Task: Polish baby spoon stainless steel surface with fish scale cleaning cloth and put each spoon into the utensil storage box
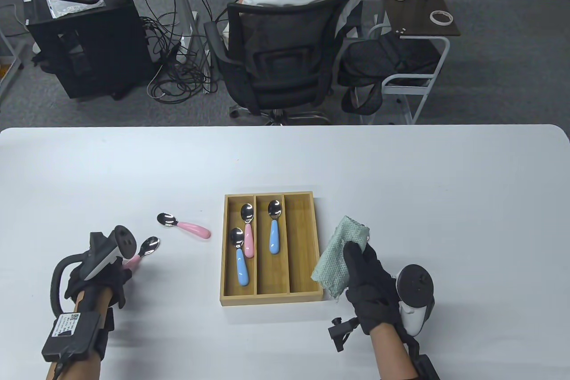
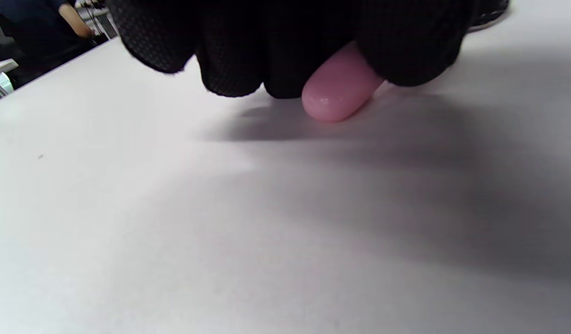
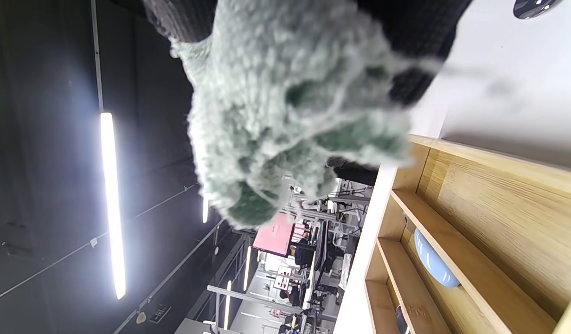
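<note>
Left hand: fingers curled round the pink handle of a baby spoon, bowl pointing away from the wrist, handle end low over the white table. Right hand: holds a grey-green fish scale cleaning cloth, draped over the fingers. Second pink-handled spoon: on the table just beyond the left hand. Wooden utensil storage box: between the hands, nearer the right, three compartments. Contents: blue spoon and pink spoon in the compartment nearest the left hand, blue spoon in the middle.
</note>
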The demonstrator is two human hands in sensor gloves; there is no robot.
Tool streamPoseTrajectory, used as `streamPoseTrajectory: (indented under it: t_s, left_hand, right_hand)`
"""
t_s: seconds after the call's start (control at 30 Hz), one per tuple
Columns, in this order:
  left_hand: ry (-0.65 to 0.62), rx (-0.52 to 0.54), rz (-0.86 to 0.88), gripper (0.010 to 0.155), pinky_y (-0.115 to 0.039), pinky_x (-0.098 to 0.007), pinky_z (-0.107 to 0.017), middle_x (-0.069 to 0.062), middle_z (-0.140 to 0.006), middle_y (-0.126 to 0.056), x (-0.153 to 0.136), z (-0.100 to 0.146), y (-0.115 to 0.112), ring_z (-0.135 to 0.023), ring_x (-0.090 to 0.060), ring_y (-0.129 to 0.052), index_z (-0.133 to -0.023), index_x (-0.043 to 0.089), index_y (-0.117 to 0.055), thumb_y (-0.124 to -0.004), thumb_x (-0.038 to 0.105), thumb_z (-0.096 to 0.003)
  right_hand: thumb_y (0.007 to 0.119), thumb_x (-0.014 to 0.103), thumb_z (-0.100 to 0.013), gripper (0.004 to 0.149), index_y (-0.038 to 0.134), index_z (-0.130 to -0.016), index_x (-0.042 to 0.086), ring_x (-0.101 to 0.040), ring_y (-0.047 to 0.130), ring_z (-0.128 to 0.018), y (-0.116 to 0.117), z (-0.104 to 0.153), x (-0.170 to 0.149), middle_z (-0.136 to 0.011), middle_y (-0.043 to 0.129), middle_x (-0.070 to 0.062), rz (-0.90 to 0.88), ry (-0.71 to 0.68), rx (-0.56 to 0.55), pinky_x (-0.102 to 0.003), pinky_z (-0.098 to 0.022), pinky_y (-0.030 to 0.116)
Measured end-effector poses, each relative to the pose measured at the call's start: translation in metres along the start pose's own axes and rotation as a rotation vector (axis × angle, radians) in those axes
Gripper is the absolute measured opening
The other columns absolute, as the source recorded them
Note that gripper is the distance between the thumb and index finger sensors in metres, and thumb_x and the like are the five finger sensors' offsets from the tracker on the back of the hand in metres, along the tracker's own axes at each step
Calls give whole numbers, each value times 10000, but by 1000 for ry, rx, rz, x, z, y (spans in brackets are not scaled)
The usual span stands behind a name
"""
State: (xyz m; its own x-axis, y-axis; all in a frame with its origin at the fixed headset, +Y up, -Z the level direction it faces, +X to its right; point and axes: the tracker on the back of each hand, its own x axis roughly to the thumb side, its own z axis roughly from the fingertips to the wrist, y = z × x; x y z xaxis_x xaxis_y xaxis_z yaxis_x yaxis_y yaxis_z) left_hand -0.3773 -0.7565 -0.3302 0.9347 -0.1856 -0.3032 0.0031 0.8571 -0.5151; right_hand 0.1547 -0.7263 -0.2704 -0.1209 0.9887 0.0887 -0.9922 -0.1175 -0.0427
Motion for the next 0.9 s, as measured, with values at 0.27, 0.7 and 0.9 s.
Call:
streamPoseTrajectory:
  t_s: [0.27,0.7,0.9]
  left_hand:
    - [-203,83,247,548,-767,-554,-605,-151,-964,-767,0,47,33,-827,-382,-866,-1044,80,-648,-627,437,-629]
    - [-1055,249,646,558,-821,-497,-544,-107,-900,-811,180,172,27,-705,-286,-948,-1039,60,-602,-570,438,-630]
    - [-1113,297,657,557,-817,-504,-550,-108,-900,-809,184,183,11,-713,-293,-943,-1041,65,-605,-573,438,-629]
  right_hand:
    - [460,458,-676,576,465,-1076,44,-249,971,-648,3,-1,1,-945,758,-127,-36,-11,69,-413,-505,882]
    - [388,473,-674,577,370,-1132,122,-442,818,-828,19,8,11,-1045,641,-225,-64,-80,213,-580,-617,742]
    - [385,481,-673,590,354,-1136,118,-442,816,-827,27,7,7,-1049,635,-230,-89,-53,280,-578,-614,743]
